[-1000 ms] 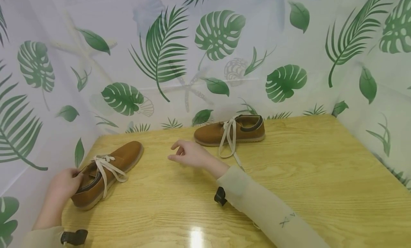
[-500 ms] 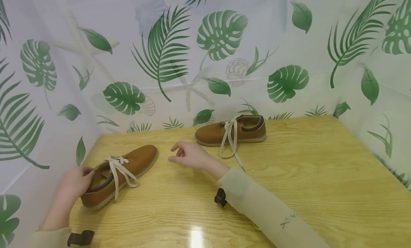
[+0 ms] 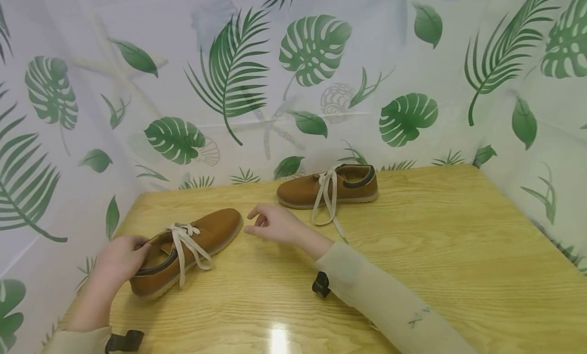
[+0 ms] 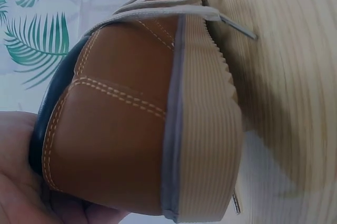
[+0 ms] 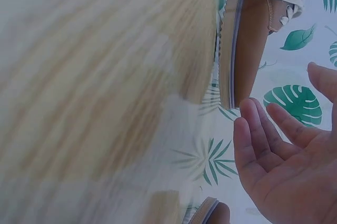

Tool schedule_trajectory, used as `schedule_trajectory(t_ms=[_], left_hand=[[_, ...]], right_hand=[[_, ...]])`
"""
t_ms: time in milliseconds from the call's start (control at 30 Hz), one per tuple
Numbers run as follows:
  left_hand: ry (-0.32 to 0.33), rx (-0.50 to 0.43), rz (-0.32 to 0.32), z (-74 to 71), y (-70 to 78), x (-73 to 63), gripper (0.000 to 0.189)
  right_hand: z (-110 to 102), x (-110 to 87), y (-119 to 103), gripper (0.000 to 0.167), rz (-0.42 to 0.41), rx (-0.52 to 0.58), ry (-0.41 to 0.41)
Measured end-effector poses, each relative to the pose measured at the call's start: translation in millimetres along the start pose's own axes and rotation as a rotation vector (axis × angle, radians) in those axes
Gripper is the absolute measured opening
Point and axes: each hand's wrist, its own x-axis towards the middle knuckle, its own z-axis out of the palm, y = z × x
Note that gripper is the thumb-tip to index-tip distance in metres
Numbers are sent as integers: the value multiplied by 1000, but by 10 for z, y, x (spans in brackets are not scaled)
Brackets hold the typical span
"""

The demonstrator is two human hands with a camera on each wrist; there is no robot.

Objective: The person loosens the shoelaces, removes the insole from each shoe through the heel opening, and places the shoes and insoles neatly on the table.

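Note:
A brown leather lace-up shoe (image 3: 219,229) with pale laces stands on the left, its toe pointing toward the back right. My left hand (image 3: 120,260) grips its collar at the heel opening, thumb and fingers on either side of the edge. Up close in the left wrist view, the stitched heel (image 4: 110,139) and ribbed pale sole (image 4: 208,129) face the camera, close over the table. My right hand (image 3: 278,224) holds nothing; its fingers are loosely bent just beyond that toe. Behind it, a matching shoe (image 3: 300,192) lies along the back edge, toe to the left.
The wood-grain table (image 3: 435,257) fills the lower view. A white, leaf-printed cloth (image 3: 353,119) rises along the back and both sides. One long lace loop (image 3: 324,211) of the back shoe trails onto the tabletop.
My left hand has carried the gripped shoe to the right, and its toe has come close to my right fingertips. My right hand has barely shifted; the back shoe stays put.

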Motion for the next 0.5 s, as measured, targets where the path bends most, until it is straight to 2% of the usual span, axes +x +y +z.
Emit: schedule_trajectory(t_ms=[267,500], left_hand=[[10,-72,56,65,227,-11,33],[12,-58,92,110,415,-32,30]], right_hand=[[-31,-117,-66,40,-20,11,-5],[-59,-200,-82,40,-24,10,-3]])
